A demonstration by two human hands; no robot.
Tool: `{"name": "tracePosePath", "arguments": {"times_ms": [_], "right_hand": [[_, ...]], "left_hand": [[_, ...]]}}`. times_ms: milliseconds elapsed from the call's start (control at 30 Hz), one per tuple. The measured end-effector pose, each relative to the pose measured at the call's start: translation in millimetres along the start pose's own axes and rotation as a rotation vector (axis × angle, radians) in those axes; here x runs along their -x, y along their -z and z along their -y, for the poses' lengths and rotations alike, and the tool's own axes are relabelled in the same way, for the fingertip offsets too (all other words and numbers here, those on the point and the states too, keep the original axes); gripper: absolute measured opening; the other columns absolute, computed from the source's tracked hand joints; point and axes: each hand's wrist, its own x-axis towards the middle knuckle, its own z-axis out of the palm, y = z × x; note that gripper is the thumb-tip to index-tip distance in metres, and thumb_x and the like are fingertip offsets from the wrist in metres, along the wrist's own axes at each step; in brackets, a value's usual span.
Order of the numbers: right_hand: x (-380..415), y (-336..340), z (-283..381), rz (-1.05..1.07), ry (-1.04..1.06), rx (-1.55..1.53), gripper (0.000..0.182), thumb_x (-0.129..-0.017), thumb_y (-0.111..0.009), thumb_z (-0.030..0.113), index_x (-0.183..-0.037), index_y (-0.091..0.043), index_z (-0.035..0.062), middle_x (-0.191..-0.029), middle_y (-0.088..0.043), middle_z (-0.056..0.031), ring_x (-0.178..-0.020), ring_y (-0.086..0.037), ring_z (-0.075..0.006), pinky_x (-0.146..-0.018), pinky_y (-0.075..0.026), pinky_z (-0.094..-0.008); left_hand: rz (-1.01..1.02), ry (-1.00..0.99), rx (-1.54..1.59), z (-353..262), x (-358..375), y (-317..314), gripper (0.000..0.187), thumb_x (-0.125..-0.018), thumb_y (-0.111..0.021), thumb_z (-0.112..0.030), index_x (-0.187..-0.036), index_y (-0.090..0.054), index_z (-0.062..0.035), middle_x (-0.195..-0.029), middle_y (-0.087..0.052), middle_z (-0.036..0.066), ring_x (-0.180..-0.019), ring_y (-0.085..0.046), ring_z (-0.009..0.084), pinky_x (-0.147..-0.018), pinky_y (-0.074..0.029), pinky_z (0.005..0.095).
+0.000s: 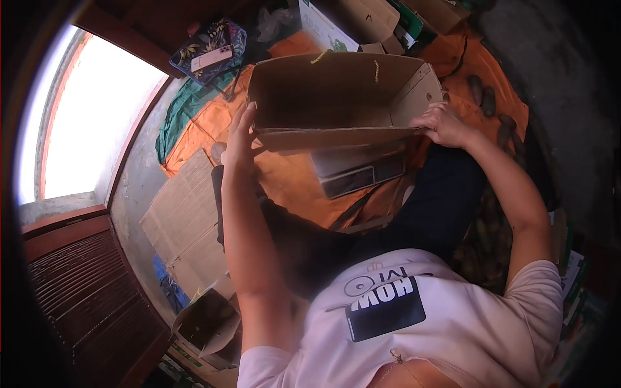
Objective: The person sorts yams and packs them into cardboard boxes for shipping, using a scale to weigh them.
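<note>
An open cardboard box is held up over my lap, with its dark inside facing me and no contents visible. My left hand presses flat against its left side, the fingers pointing up along the edge. At the lower right corner my right hand has its fingers wrapped over the rim. Yellow cord pieces show on the far wall of the box. Below the box, a grey scale-like object rests on the orange sheet, partly hidden by the box.
A patterned basket with a phone on it stands at the upper left. More cartons are at the top. Long dark tubers lie at the right. Flattened cardboard and a small open box are at the left.
</note>
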Motion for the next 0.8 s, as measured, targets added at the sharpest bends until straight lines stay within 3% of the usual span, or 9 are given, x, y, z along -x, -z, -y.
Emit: {"name": "tracePosePath", "arguments": {"times_ms": [67,100,200,233,333,533,667,700,800], "right_hand": [[-1.1,-4.2,-8.6,0.043,0.037,0.009,0.02,-0.071,-0.066,0.01,-0.091,-0.066,0.0126,-0.081,-0.067,-0.0062,-0.083,-0.062,-0.0265,-0.082,-0.045,-0.0381],[-1.6,-6.8,-13.0,0.063,0.054,0.005,0.021,-0.072,-0.066,0.009,-0.092,-0.066,0.0131,-0.081,-0.067,-0.0059,-0.084,-0.062,-0.0261,-0.082,-0.044,-0.0379],[-3.0,-14.5,-21.5,0.162,0.069,0.001,0.024,-0.074,-0.066,0.011,-0.097,-0.067,0.0151,-0.083,-0.067,-0.0072,-0.087,-0.062,-0.0277,-0.083,-0.046,-0.0391],[-2.0,-19.7,-27.7,0.192,0.069,0.005,0.025,-0.074,-0.066,0.012,-0.098,-0.067,0.0155,-0.083,-0.067,-0.0077,-0.088,-0.062,-0.0282,-0.083,-0.047,-0.0396],[3.0,-19.7,-30.5,0.319,-0.025,0.032,0.026,-0.075,-0.065,0.013,-0.101,-0.067,0.0161,-0.089,-0.067,-0.0096,-0.091,-0.062,-0.0296,-0.081,-0.049,-0.0416],[19.9,-1.4,-21.3,0.386,-0.153,-0.001,0.026,-0.08,-0.063,0.016,-0.105,-0.066,0.0141,-0.092,-0.066,-0.0125,-0.092,-0.063,-0.0291,-0.082,-0.049,-0.0404],[50.4,39.6,-22.9,0.074,-0.305,-0.396,0.032,-0.083,-0.064,0.016,-0.114,-0.061,0.0075,-0.096,-0.065,-0.0143,-0.085,-0.063,-0.0278,-0.076,-0.048,-0.0379],[64.7,34.7,-38.8,-0.225,-0.144,-0.292,0.033,-0.085,-0.062,0.021,-0.116,-0.06,0.0106,-0.087,-0.067,-0.0138,-0.082,-0.066,-0.027,-0.077,-0.05,-0.0367],[111.8,53.1,-58.5,-0.364,-0.344,-0.439,0.03,-0.09,-0.058,0.017,-0.118,-0.059,0.0065,-0.108,-0.065,-0.0116,-0.097,-0.064,-0.0215,-0.085,-0.05,-0.0324]], "left_hand": [[-0.057,0.067,-0.3,-0.9,12.8,-8.0,0.068,-0.085,-0.049,-0.056,-0.141,-0.037,-0.018,-0.141,-0.04,0.012,-0.12,-0.044,0.0314,-0.091,-0.042,0.0494],[-0.039,-0.028,-0.305,16.0,3.1,-2.2,0.064,-0.086,-0.056,-0.048,-0.137,-0.042,-0.0134,-0.133,-0.046,0.016,-0.112,-0.05,0.0296,-0.082,-0.049,0.0459],[-0.002,0.113,-0.375,30.1,8.9,-15.2,0.055,-0.085,-0.062,-0.037,-0.13,-0.047,-0.0075,-0.126,-0.05,0.017,-0.101,-0.056,0.0265,-0.073,-0.052,0.0389],[-0.014,0.105,-0.375,21.0,26.4,-31.2,0.043,-0.086,-0.063,-0.024,-0.122,-0.051,-0.004,-0.114,-0.057,0.013,-0.088,-0.06,0.0205,-0.069,-0.052,0.0354],[0.082,-0.089,-0.286,44.8,24.3,-41.6,0.036,-0.089,-0.057,-0.015,-0.122,-0.05,-0.0022,-0.104,-0.06,0.01,-0.086,-0.06,0.0172,-0.066,-0.051,0.0306],[0.04,0.041,-0.294,60.7,30.4,-59.0,0.028,-0.09,-0.049,-0.004,-0.118,-0.051,-0.0008,-0.107,-0.061,0.009,-0.09,-0.06,0.0144,-0.072,-0.05,0.0256],[0.114,-0.044,-0.236,85.2,23.9,-53.0,0.027,-0.091,-0.047,-0.003,-0.118,-0.05,0.0006,-0.108,-0.06,0.008,-0.092,-0.061,0.0152,-0.075,-0.051,0.0269],[0.053,-0.06,-0.17,80.4,32.2,-63.6,0.031,-0.082,-0.047,0.002,-0.113,-0.053,0.002,-0.099,-0.061,0.006,-0.084,-0.06,0.0131,-0.07,-0.051,0.0257],[0.038,-0.083,-0.257,89.9,35.3,-63.4,0.033,-0.082,-0.048,0.002,-0.115,-0.052,0.0019,-0.102,-0.06,0.007,-0.091,-0.059,0.0146,-0.077,-0.049,0.0269]]}}
